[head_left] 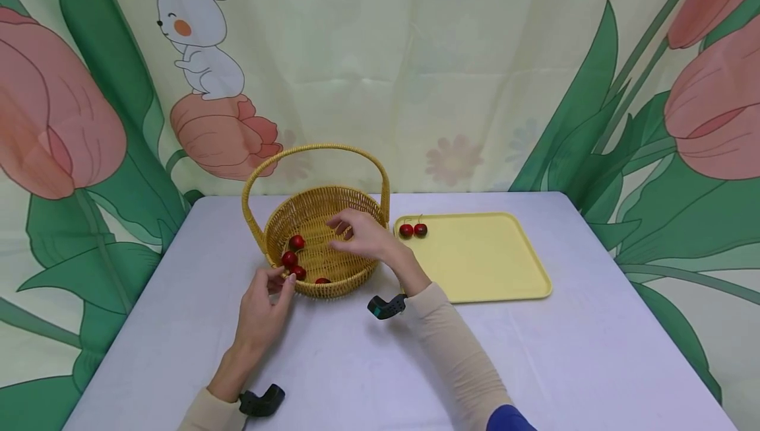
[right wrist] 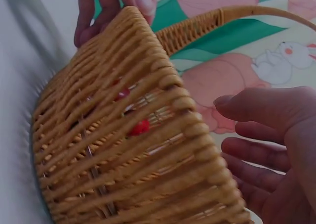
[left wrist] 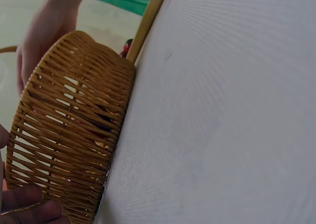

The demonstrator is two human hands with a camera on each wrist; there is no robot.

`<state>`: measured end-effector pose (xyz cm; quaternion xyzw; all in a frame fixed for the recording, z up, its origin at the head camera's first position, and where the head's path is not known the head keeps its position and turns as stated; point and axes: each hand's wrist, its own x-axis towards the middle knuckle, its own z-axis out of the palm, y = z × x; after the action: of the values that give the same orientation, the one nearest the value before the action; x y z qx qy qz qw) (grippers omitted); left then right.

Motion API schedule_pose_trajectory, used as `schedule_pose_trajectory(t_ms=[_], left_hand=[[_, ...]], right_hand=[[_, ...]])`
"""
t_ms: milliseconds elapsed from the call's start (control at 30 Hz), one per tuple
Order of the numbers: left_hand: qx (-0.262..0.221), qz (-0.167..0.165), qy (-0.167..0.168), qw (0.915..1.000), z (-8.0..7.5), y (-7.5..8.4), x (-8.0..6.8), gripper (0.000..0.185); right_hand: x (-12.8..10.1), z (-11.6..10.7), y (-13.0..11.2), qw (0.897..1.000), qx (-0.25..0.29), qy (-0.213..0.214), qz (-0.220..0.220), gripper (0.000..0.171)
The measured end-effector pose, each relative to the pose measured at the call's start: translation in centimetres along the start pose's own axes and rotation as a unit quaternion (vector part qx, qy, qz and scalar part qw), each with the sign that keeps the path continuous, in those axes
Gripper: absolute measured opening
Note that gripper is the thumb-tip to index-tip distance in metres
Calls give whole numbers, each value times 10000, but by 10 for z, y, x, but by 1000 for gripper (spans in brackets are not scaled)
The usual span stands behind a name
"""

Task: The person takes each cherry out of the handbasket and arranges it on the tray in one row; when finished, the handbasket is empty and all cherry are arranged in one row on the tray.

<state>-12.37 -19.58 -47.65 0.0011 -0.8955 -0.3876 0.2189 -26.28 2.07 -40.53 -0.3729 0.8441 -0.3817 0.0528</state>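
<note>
Wicker basket near the table's far edge, cherries inside; left hand pinches its near rim, right hand hovers empty, fingers spread; a snagged rim could tip the light basket.

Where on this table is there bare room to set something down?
Most of the yellow tray is bare; only two cherries sit in its far left corner. The table is bare right of the tray. The basket is crowded: left hand on its rim, right hand over it.
</note>
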Motion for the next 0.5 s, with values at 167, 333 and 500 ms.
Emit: schedule_pose_trajectory(t_ms=[167, 333, 500], left_hand=[[5, 5, -5, 10000, 0, 0, 0, 35], [5, 58, 8, 10000, 0, 1, 0, 34], [-23, 93, 4, 10000, -1, 1, 0, 33]], right_hand=[[9, 11, 0, 9994, 109, -336, -10, 45], [14, 20, 1, 9973, -90, -732, 43, 47], [15, 26, -1, 9905, -239, -1346, 140, 48]])
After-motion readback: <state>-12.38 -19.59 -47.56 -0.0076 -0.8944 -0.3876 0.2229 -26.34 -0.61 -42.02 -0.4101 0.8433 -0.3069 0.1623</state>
